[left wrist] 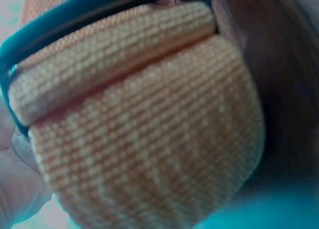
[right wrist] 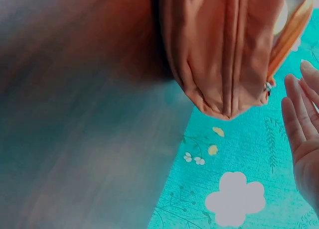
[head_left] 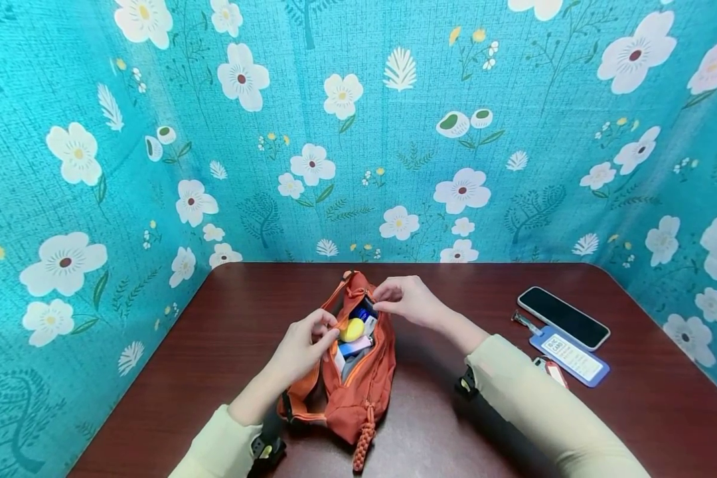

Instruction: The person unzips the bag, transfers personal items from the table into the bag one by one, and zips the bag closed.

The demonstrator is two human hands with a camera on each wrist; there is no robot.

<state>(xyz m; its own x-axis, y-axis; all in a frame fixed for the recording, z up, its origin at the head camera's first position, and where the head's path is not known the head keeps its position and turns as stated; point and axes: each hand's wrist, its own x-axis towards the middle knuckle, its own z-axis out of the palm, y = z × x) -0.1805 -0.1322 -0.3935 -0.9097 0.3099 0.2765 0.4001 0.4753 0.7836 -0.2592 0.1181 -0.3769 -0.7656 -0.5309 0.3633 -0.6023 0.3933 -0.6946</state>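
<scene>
An orange-red waist bag (head_left: 382, 372) lies lengthwise on the table, its zipped opening spread apart. Inside show a yellow rounded thing (head_left: 352, 330), a blue-and-pink small box (head_left: 356, 346) and a dark blue item (head_left: 363, 313). My left hand (head_left: 301, 345) pinches the left rim of the opening between thumb and fingers. At the far end of the opening is my right hand (head_left: 412, 302), its fingers close by the rim; in the right wrist view its fingers (right wrist: 294, 114) are fairly straight beside the zipper pull (right wrist: 268, 87). Webbing strap (left wrist: 149, 134) with a buckle fills the left wrist view.
On the right of the brown table (head_left: 454, 431) lie a phone (head_left: 563, 317), a blue card holder (head_left: 570, 355) with a clip, and a small red tag (head_left: 556, 374). A braided cord (head_left: 364, 441) hangs from the bag's near end. Flowered turquoise cloth (head_left: 358, 133) surrounds the table.
</scene>
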